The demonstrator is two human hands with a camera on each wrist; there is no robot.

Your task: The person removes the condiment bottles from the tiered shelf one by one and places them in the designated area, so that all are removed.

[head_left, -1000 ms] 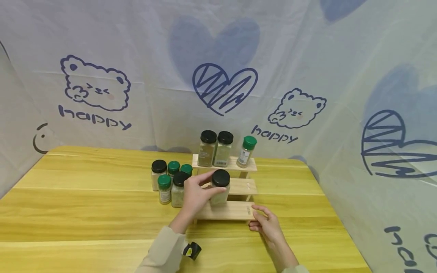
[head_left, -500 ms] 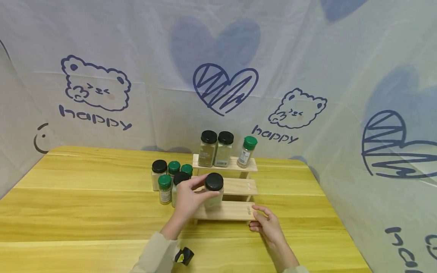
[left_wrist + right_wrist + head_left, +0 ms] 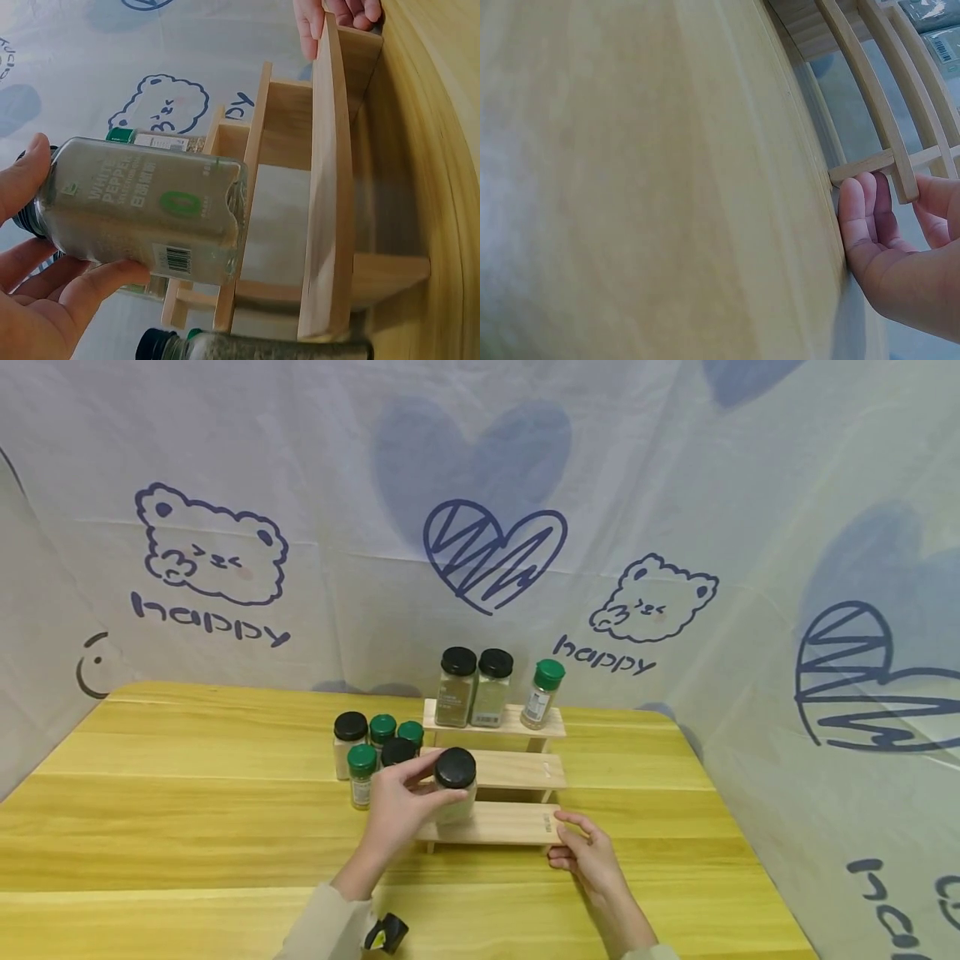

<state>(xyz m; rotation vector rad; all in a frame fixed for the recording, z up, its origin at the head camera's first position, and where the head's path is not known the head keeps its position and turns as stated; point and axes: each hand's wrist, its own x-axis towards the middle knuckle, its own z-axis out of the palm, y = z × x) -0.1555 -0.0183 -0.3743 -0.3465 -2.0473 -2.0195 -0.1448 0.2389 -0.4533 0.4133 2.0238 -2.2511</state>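
White pepper jar [image 3: 142, 210] held up

At left, the curtain [image 3: 352, 527] read "happy". Lower centre, the left hand [image 3: 401, 806] grasped the jar, marked "WHITE PEPPER", just above the lowest shelf [image 3: 510, 823]. Right of that, the right hand [image 3: 592, 857] clasped the shelf's right end.

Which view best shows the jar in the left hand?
Left wrist: the white pepper jar is close, its label readable. The head view shows it smaller, partly covered by the left hand. I cannot identify it in the right wrist view.
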